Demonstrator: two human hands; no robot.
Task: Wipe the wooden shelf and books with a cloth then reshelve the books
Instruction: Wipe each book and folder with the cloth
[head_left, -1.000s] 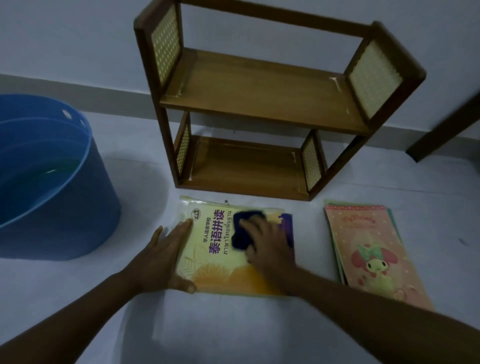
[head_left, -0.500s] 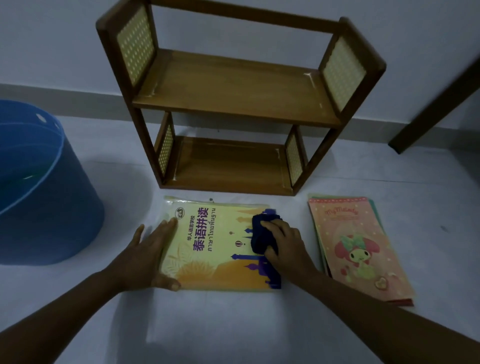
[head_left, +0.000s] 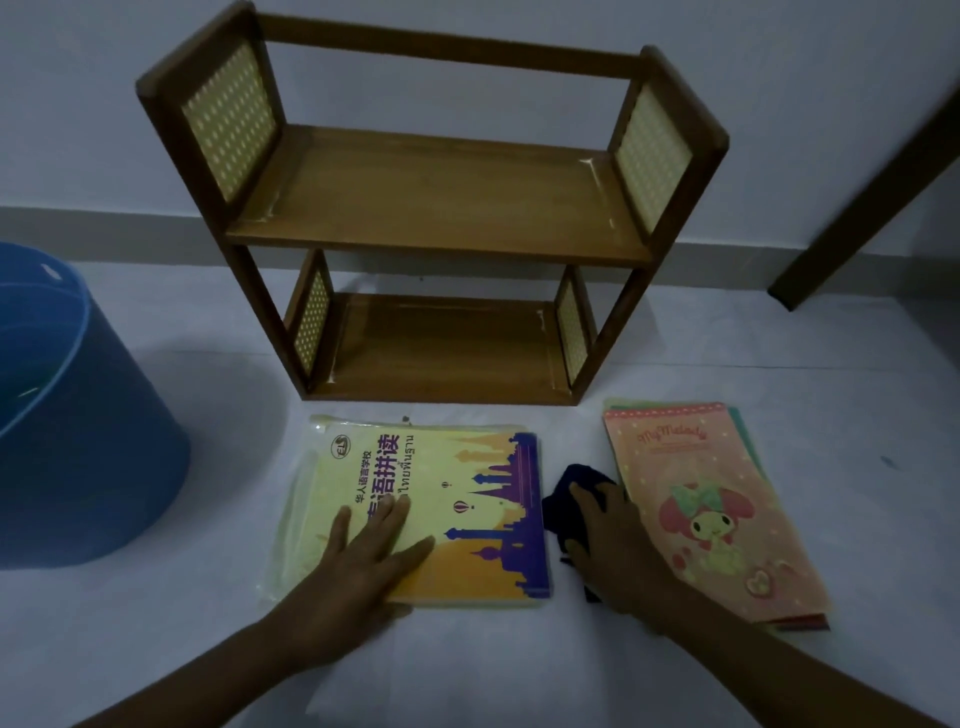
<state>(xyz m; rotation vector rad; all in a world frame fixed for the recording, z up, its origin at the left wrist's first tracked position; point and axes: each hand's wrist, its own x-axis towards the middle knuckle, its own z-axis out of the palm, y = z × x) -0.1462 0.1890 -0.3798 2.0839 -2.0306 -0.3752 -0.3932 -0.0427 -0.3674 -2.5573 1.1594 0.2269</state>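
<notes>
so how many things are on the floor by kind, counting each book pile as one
book piles: 2, yellow pile and pink pile
wooden shelf: 1
dark cloth: 1
blue tub: 1
total: 5

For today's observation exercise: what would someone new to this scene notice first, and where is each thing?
The empty two-tier wooden shelf stands in the middle against the wall. In front of it on the floor the left hand lies flat on a yellow book, while the right hand holds a dark cloth between that book and a pink stack. A blue tub sits at far left.
</notes>
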